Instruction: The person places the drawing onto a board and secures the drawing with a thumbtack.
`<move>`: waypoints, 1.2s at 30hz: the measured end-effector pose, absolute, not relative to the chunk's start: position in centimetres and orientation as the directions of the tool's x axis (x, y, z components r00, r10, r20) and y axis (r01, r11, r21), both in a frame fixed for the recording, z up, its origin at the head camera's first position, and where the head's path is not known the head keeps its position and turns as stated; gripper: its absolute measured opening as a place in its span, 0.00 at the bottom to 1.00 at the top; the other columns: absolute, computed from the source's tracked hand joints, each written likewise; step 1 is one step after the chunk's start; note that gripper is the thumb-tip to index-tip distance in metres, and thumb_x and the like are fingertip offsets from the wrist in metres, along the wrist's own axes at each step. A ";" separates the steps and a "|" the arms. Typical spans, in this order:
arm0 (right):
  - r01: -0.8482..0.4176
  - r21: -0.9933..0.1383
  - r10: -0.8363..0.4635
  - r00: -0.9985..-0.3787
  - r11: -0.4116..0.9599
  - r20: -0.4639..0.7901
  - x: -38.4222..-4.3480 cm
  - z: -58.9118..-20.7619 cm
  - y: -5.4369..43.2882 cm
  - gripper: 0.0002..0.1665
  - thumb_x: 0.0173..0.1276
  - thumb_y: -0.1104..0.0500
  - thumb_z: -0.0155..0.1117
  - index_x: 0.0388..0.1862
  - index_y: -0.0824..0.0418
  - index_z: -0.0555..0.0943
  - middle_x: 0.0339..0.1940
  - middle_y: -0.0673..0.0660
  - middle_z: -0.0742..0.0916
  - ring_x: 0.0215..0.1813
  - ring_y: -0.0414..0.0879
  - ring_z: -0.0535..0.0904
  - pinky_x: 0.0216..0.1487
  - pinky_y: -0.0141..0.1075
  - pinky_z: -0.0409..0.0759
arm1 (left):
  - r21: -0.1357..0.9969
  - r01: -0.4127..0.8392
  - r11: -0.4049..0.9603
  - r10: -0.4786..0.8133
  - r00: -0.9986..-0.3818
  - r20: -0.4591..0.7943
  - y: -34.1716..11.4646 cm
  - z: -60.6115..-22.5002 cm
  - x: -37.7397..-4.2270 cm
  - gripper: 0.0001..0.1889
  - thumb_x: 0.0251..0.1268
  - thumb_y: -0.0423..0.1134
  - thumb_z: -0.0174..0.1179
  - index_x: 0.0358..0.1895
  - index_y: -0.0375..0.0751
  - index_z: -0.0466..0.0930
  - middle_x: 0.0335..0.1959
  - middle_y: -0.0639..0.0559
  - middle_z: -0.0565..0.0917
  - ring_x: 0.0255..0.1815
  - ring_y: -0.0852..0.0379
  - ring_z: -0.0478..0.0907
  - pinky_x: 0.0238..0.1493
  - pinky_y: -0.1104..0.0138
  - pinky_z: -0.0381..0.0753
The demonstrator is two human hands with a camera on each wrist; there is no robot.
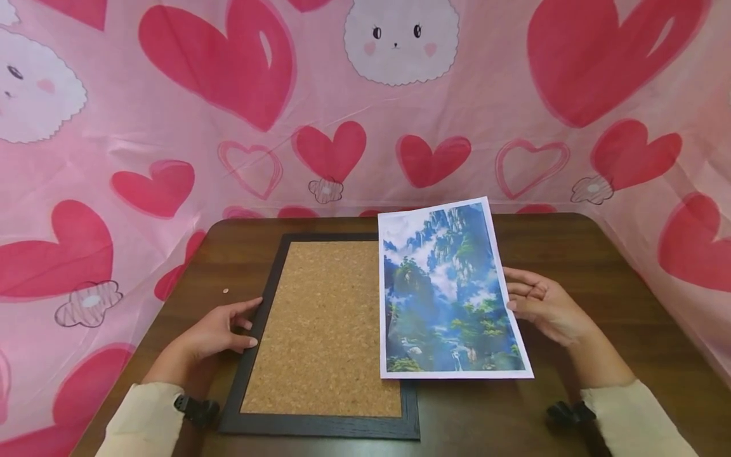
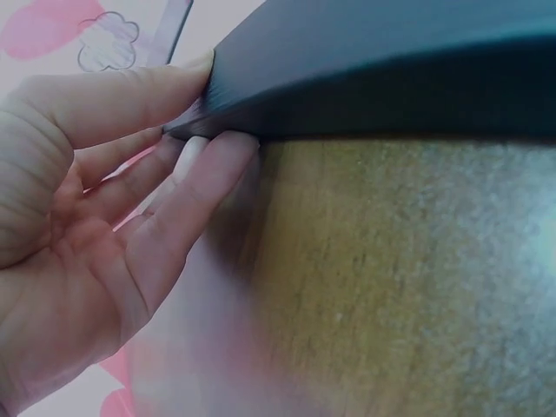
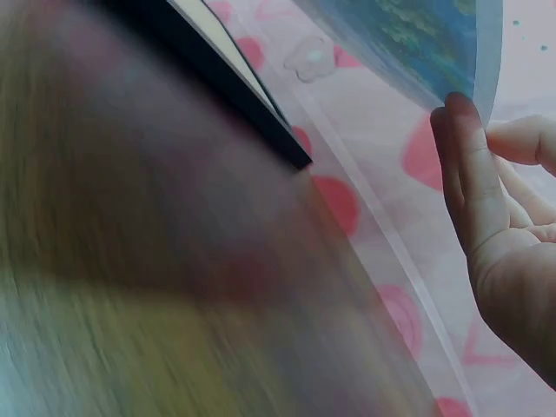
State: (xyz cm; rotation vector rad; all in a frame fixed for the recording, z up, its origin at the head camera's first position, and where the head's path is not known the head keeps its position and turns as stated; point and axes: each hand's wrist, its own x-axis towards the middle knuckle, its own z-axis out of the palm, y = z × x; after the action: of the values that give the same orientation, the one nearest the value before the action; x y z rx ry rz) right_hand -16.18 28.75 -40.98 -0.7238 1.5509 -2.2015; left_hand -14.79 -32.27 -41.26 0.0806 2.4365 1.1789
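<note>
A cork board [image 1: 325, 324] with a black wooden frame [image 1: 320, 426] lies on the brown table. At its left rail, my left hand [image 1: 208, 333] holds the edge with thumb and fingers. The left wrist view has that thumb on the upper side of the black rail [image 2: 391, 52] and fingertips at its lower edge. My right hand [image 1: 551, 308] pinches the right edge of a printed landscape picture [image 1: 442, 292], which has a white border. This sheet is upright and leans slightly, overlapping the board's right side. In the right wrist view, the thumb and fingers lie on either side of the sheet [image 3: 434, 43].
A small pale round bit [image 1: 225, 291] lies on the table left of the board. Dark wood tabletop [image 1: 485, 419] runs around the frame. A pink cloth [image 1: 377, 108] with hearts hangs behind and along both sides. Dark straps [image 1: 197, 409] sit at the wrists.
</note>
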 end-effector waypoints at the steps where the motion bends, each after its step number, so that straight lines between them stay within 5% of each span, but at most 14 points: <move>1: -0.004 -0.937 -0.549 -0.809 -0.349 0.208 -16.3 -41.1 28.4 0.34 0.69 0.83 0.44 0.70 0.62 0.69 0.57 0.59 0.83 0.55 0.50 0.82 0.51 0.42 0.81 | 0.762 -0.135 0.634 0.238 -0.903 -0.358 -32.3 -41.2 -14.9 0.49 0.49 0.37 0.75 0.75 0.38 0.58 0.44 0.42 0.80 0.40 0.49 0.79 0.41 0.59 0.85; 18: 0.059 -0.935 -0.487 -0.864 -0.349 0.127 -17.4 -41.9 23.2 0.31 0.67 0.82 0.49 0.65 0.59 0.74 0.51 0.58 0.86 0.48 0.49 0.85 0.47 0.44 0.83 | 0.774 -0.102 0.625 0.299 -0.885 -0.357 -32.7 -41.0 -15.4 0.50 0.48 0.36 0.75 0.76 0.41 0.56 0.52 0.41 0.77 0.51 0.45 0.74 0.44 0.59 0.84; 24: 0.068 -0.947 -0.469 -0.878 -0.313 0.092 -17.5 -42.1 21.5 0.29 0.67 0.80 0.53 0.64 0.61 0.73 0.50 0.57 0.86 0.46 0.48 0.85 0.46 0.43 0.83 | 0.766 -0.119 0.631 0.281 -0.886 -0.369 -32.5 -40.8 -15.5 0.50 0.48 0.36 0.76 0.76 0.41 0.57 0.47 0.43 0.79 0.47 0.47 0.75 0.46 0.58 0.83; 28: 0.103 -0.952 -0.461 -0.886 -0.290 0.045 -17.4 -42.4 19.9 0.29 0.66 0.78 0.56 0.66 0.65 0.71 0.49 0.57 0.86 0.45 0.48 0.85 0.45 0.42 0.83 | 0.764 -0.129 0.632 0.263 -0.892 -0.368 -32.5 -40.9 -15.4 0.50 0.46 0.36 0.77 0.75 0.40 0.58 0.43 0.43 0.80 0.43 0.48 0.76 0.44 0.60 0.82; 32: 0.129 -0.958 -0.465 -0.885 -0.257 0.005 -17.5 -42.8 18.2 0.32 0.65 0.78 0.57 0.68 0.72 0.64 0.48 0.56 0.86 0.46 0.48 0.85 0.46 0.43 0.83 | 0.799 -0.144 0.584 0.267 -0.895 -0.357 -32.6 -41.0 -15.2 0.51 0.46 0.34 0.76 0.75 0.39 0.57 0.55 0.39 0.76 0.45 0.47 0.76 0.42 0.59 0.84; 36: 0.158 -0.958 -0.458 -0.888 -0.241 -0.031 -17.3 -42.4 17.2 0.35 0.65 0.77 0.58 0.69 0.77 0.60 0.48 0.56 0.86 0.45 0.48 0.85 0.46 0.44 0.83 | 0.820 -0.153 0.552 0.301 -0.880 -0.367 -32.2 -40.4 -16.1 0.51 0.46 0.32 0.76 0.75 0.39 0.56 0.52 0.37 0.76 0.44 0.46 0.75 0.39 0.58 0.85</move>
State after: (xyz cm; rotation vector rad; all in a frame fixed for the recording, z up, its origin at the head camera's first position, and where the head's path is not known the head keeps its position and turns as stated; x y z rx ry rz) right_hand -17.31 17.17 -42.37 -0.3603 1.6317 -2.1744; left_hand -16.15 -32.24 -40.45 0.1191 2.3179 1.2893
